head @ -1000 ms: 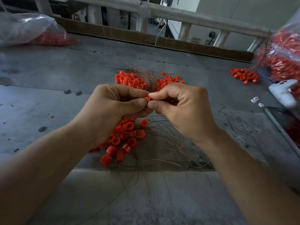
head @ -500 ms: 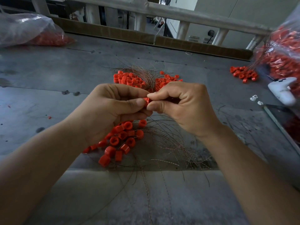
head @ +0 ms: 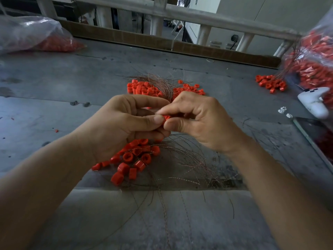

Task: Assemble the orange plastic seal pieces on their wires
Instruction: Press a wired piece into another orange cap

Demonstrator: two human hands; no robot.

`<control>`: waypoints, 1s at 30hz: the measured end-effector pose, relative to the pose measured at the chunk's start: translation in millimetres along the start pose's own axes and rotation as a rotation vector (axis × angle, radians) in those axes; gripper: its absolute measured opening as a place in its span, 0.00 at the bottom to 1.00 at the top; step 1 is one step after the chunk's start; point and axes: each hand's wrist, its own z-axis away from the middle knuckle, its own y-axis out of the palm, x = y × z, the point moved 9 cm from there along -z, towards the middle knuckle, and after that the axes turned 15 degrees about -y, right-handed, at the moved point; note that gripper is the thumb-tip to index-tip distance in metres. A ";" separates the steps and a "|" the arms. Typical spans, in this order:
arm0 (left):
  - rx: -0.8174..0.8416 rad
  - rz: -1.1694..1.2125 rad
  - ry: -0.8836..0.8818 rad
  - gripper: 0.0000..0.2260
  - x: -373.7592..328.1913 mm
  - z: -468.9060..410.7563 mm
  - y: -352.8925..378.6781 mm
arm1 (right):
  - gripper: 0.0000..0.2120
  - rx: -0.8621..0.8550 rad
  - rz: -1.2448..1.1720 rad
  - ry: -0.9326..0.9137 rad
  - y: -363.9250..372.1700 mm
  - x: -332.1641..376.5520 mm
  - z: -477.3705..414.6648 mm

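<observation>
Orange seal piece (head: 166, 117) sits pinched between both hands above the tabletop (head: 54, 87), mid-frame. Left hand (head: 126, 123) has its fingers (head: 153, 120) curled, thumb tip pressing the piece's left side. Right hand (head: 201, 121) grips it from the other side between thumb and forefinger, other fingers curled in. Cannot tell if a wire runs through the held piece; too small.

Under the left hand, near pile (head: 133, 159) of orange seal pieces lies on the tabletop, tangled with loose wires (head: 189, 159) fanning out to the right and toward the camera. Behind the hands, far pile (head: 144, 89) of orange pieces with a wire bundle (head: 158, 80) lying over it. Small pile (head: 270, 83) at far right, next to the right bag (head: 315, 60) full of orange pieces. Left bag (head: 30, 35) at far left corner, also holding orange pieces. White controller (head: 313, 101) rests by the right bag, two tiny white bits (head: 282, 110) just beside it. Railing (head: 180, 13) beyond the tabletop's far edge.
</observation>
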 end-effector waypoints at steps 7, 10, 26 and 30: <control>-0.048 -0.076 0.109 0.26 -10.0 6.3 7.3 | 0.05 -0.013 0.119 0.006 -1.0 3.9 -0.5; -0.141 -0.230 0.178 0.31 -15.1 10.2 9.7 | 0.02 0.015 0.150 0.006 2.8 4.7 0.2; -0.073 -0.116 0.148 0.27 -15.2 11.0 9.9 | 0.06 -0.045 0.080 0.041 4.4 7.1 0.4; -0.060 -0.082 0.105 0.24 -12.8 7.0 6.1 | 0.08 -0.079 0.005 0.052 1.5 5.7 1.6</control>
